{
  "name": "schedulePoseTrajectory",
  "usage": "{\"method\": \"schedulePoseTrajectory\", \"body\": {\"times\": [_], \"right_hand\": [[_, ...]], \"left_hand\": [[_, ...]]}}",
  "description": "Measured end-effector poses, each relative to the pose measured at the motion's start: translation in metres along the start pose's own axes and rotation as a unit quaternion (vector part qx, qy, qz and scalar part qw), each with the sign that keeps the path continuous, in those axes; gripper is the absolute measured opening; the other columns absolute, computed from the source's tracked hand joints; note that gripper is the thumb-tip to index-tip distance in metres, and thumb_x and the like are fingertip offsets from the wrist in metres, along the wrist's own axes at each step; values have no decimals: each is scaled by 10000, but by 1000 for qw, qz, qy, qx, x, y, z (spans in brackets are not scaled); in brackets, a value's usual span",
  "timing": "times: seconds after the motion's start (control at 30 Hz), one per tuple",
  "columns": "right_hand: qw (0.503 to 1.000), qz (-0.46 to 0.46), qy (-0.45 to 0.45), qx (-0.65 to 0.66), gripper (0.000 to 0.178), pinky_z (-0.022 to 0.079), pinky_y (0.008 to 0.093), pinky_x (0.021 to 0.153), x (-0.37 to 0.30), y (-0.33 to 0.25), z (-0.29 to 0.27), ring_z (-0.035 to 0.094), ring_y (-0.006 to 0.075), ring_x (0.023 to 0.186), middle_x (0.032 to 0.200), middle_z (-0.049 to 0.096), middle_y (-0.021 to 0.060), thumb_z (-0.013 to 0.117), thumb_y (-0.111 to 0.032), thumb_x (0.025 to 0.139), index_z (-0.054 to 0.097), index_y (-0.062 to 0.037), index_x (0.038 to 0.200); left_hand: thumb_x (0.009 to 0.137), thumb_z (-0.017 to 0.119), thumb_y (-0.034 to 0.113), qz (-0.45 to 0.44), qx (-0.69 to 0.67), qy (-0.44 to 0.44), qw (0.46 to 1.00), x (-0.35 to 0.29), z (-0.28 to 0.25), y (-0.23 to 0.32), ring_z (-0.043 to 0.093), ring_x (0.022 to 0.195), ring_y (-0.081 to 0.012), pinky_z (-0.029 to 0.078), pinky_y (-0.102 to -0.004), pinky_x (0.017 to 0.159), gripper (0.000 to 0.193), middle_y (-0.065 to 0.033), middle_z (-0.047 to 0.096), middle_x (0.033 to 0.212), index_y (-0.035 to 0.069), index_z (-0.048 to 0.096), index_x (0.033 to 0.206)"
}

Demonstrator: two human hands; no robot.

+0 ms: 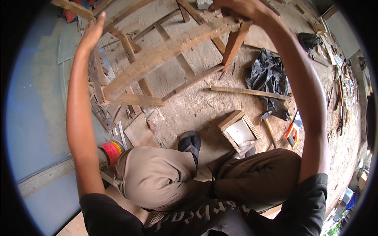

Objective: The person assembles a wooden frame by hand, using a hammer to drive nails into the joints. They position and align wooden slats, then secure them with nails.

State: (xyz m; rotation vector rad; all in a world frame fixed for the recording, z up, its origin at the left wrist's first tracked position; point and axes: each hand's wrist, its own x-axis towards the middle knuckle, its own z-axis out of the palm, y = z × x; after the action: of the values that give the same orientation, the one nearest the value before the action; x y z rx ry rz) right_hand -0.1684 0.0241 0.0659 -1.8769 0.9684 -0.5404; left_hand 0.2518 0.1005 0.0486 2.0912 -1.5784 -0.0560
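A rough wooden frame (169, 45) of nailed bars and short legs is tilted up in front of me, between my raised arms. My left hand (93, 33) is at its far left side, the fingers lying along the wood and partly hidden. At the upper right corner, beside a reddish-brown leg (235, 45), my right hand (242, 8) is closed around the frame; the picture's top edge cuts off part of it. A small pale grey piece (204, 4) shows near the right fingertips; whether they touch it I cannot tell.
Near my feet lie a small wooden box (241, 133), a hammer (270, 131) and an orange-handled saw (292, 135). A loose wooden strip (250, 93) crosses black plastic (267, 72). A red-labelled can (111, 151) stands by my left knee. Wood scraps line the right side.
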Motion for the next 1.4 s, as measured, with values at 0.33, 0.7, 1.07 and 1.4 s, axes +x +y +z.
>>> {"method": "schedulePoseTrajectory", "body": {"times": [0.33,0.7,1.07,1.4], "right_hand": [[1000,3,0,9,190,356,287,459,4,-1,5,476,115,493,576,532,18,718,-198,765,624,-33,761],[999,20,-2,46,181,309,282,389,0,-4,6,439,110,417,574,542,42,728,-164,766,603,-32,769],[998,33,-33,34,324,305,281,411,1,-4,6,348,93,385,501,470,10,624,-341,894,669,-21,883],[989,33,78,119,662,529,314,701,-39,16,-52,622,151,789,897,635,105,436,-582,933,562,9,1202]], "left_hand": [[868,316,719,-15,-11,-2,1000,2,-8,-7,166,1419,-368,161,-408,1145,967,-301,200,1492,-55,239,1442],[838,320,764,-54,-6,8,998,-2,-4,-3,144,1432,-333,127,-391,1152,1030,-257,206,1510,-57,215,1451],[904,338,667,-16,-65,10,998,10,0,-16,333,1353,-352,248,-388,1097,868,-281,396,1395,-68,395,1364],[872,653,389,209,-136,83,965,-73,-41,172,565,1089,-215,416,-341,971,465,-166,628,1095,-6,597,1111]]}}
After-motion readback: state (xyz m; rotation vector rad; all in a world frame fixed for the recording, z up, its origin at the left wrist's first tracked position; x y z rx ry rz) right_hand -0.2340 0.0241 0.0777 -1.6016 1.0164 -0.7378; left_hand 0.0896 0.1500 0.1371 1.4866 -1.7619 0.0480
